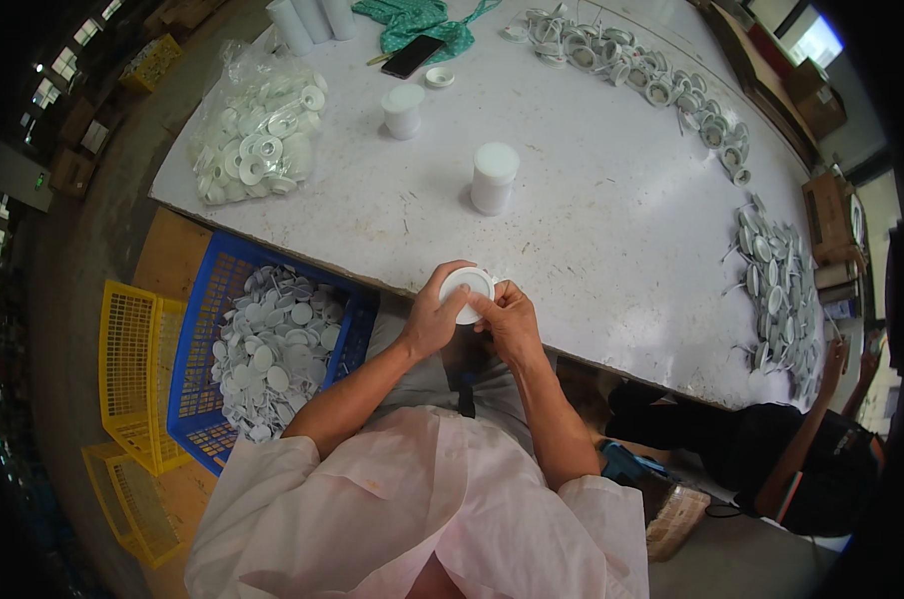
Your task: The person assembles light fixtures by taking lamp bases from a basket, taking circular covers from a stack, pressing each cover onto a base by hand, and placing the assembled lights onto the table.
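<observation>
Close to the table's front edge, both my hands are closed on a white round ringed part (467,284); its exact kind is hard to tell. My left hand (434,317) grips its left side, with the thumb lying across its face. On the other side my right hand (512,321) pinches the rim between thumb and fingers. Beyond them a white cylinder with a paler round top (494,180) stands upright on the table. A shorter white cylinder (402,112) is farther back, near a small white ring (439,77).
A blue crate (194,384) full of white discs stands at my left, beside yellow crates (127,364). On the table (611,270) lie a bag of white rings (262,130), a phone (412,57), green cloth (422,22) and rows of round parts (776,290). Another person (821,469) is at right.
</observation>
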The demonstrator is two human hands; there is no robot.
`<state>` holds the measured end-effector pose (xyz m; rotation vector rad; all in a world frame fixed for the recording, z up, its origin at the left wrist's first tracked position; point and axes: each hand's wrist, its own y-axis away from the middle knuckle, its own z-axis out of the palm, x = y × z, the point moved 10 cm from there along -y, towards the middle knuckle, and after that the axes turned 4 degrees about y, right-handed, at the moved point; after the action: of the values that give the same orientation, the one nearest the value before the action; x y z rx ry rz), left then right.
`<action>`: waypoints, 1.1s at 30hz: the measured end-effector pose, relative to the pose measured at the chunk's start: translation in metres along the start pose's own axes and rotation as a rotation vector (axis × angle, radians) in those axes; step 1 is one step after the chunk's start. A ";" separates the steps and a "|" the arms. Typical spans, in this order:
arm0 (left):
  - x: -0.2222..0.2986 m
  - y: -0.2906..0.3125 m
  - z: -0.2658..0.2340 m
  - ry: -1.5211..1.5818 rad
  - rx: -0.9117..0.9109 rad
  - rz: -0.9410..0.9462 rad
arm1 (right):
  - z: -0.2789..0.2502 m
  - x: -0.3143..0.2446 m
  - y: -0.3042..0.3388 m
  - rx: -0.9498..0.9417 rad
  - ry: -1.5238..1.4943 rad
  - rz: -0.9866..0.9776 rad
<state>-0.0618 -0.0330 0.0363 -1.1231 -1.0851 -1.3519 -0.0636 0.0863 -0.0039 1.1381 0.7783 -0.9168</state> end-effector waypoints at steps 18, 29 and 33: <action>-0.161 0.140 -0.334 -0.327 0.782 -0.371 | -0.117 -0.021 0.016 0.389 0.098 -0.228; -0.236 0.350 -0.551 -0.932 0.700 -0.814 | -0.262 -0.088 0.065 1.072 0.715 -0.447; -0.223 0.353 -0.554 -1.367 0.590 -0.843 | -0.329 -0.114 0.091 1.545 1.061 -0.522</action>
<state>0.2640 -0.5682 -0.2605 -1.0971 -2.9500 -0.5113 -0.0484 0.4418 0.0520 3.0192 1.2430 -1.3682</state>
